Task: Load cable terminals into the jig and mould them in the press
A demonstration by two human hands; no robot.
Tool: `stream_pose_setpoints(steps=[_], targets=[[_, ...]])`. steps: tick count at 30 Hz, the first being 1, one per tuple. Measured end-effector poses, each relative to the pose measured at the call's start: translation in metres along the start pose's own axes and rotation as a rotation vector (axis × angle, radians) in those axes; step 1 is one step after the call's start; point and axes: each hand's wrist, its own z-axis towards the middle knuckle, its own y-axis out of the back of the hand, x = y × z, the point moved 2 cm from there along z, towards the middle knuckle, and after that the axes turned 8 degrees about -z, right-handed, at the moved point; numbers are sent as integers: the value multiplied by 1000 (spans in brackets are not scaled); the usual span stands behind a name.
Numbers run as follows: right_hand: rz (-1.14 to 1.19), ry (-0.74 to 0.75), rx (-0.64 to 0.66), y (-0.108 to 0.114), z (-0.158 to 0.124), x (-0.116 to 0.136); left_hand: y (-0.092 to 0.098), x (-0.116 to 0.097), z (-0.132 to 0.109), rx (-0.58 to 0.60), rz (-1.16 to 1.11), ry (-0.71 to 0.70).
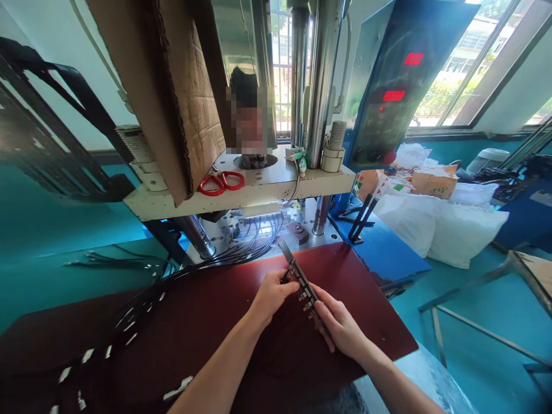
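A narrow dark metal bar (305, 283) with several small fittings along one side is held tilted above the reddish-brown table (207, 322). My right hand (340, 325) grips its lower end, thumb on top and fingers beneath. At its upper part, my left hand (275, 293) pinches a small dark piece against the bar's left side; that piece is mostly hidden by the fingers. Black cables (215, 260) run from the machine's lower plate (222, 227) leftward across the table.
Red-handled scissors (222, 183) lie on the machine's pale plate (271, 187), beside a cardboard sheet (172, 103). Black pliers-like tools (362, 218) are on a blue surface (394, 250) at right. White sacks (452, 221) stand beyond. Cable ends with white tips (88, 355) lie at lower left.
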Motion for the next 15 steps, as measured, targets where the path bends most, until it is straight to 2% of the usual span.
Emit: stream_pose_setpoints(steps=[5, 9, 15], targets=[[115, -34, -32, 1, -1, 1, 10, -1, 3, 17, 13, -103], [183, -41, -13, 3, -1, 1, 16, -1, 5, 11, 31, -17], [199, -54, 4, 4, -1, 1, 12, 1, 4, 31, 7, 111]])
